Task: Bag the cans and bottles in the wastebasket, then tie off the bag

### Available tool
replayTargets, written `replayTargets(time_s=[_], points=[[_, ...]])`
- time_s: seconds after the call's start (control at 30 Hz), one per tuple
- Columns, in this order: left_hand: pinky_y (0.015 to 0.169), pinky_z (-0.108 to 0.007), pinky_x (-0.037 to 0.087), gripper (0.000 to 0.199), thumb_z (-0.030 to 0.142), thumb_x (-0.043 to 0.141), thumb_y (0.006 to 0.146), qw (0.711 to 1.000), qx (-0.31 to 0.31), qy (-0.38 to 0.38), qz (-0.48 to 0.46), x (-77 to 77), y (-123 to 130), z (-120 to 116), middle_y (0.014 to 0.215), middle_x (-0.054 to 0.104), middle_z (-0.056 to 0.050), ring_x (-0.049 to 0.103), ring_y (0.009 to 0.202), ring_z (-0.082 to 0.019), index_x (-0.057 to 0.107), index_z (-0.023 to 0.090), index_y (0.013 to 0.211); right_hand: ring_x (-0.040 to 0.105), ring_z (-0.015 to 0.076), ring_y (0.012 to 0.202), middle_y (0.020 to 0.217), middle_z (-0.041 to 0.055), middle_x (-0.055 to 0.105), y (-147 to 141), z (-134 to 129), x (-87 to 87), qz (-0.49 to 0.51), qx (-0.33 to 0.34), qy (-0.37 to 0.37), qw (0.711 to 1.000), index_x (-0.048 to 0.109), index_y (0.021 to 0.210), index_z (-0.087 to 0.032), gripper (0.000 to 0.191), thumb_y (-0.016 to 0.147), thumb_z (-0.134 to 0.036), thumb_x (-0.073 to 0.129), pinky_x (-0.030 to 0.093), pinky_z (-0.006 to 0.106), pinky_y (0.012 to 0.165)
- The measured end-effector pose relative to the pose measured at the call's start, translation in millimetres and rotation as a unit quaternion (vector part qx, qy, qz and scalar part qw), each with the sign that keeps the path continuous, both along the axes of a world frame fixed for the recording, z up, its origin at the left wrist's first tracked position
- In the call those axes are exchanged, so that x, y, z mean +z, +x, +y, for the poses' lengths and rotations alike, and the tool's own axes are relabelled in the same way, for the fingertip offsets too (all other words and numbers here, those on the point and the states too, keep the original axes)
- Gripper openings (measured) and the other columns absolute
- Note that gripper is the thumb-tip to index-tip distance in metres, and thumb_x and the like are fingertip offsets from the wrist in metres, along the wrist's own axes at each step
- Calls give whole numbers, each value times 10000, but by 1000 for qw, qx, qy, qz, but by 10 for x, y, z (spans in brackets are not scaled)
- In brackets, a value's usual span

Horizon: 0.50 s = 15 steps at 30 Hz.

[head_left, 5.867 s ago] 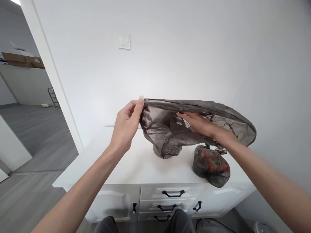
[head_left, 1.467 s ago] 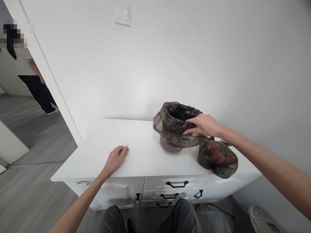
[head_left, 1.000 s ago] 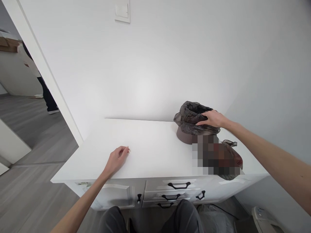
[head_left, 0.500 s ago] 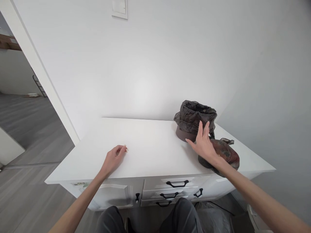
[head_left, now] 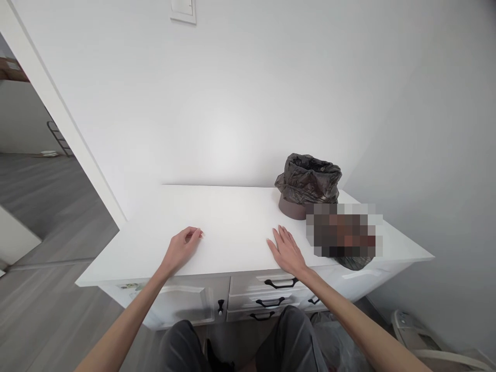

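On the left part of the white cabinet top [head_left: 228, 222] rests my left hand [head_left: 182, 248], its thumb and fingertips pinched together; whatever may be between them is too small to make out. My right hand [head_left: 287, 250] lies flat on the same surface with its fingers spread, holding nothing. Behind it stands a brown bin [head_left: 291, 207] lined with a crumpled black plastic bag [head_left: 310, 181], its mouth gaping at the top. Just right of that hand is a dark plastic bag [head_left: 354, 261] with brownish-red contents, mostly hidden by blurring blocks.
Below the top are a cabinet door [head_left: 182, 305] and drawers with black handles [head_left: 281, 283], close to my knees [head_left: 292, 336]. A white wall [head_left: 232, 93] rises behind. At the lower right, a pale object [head_left: 414, 330] and clear plastic [head_left: 337, 341] are on the floor.
My right hand has come away from the lined bin, moving left and toward me, down onto the cabinet top. My left hand keeps its place and its pinch.
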<state>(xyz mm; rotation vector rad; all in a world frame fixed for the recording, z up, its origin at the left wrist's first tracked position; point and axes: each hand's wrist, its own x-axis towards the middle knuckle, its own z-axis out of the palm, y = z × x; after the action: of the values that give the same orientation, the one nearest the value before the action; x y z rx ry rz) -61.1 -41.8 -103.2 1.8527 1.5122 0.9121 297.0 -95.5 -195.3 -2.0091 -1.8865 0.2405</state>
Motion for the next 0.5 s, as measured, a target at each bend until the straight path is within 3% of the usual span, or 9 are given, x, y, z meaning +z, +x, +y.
replayTargets(time_s=[0.13, 0.5], points=[[817, -312, 475, 465, 630, 487, 958, 1000, -2, 1, 3, -33, -3, 11, 1016, 787, -28, 674, 904, -235, 731, 236, 915, 79, 273, 1644, 1762, 165, 146, -4, 7, -4, -56, 2, -2, 998, 317, 1661, -89, 770, 1086, -593, 227, 57, 435, 1327], [812, -283, 452, 492, 649, 507, 965, 999, -17, 4, -42, -74, -48, 46, 946, 761, -32, 657, 923, -208, 730, 218, 884, 92, 281, 1643, 1764, 151, 137, -22, -13, 26, -79, -2, -7, 997, 300, 1671, -113, 753, 1090, -582, 202, 67, 443, 1321]])
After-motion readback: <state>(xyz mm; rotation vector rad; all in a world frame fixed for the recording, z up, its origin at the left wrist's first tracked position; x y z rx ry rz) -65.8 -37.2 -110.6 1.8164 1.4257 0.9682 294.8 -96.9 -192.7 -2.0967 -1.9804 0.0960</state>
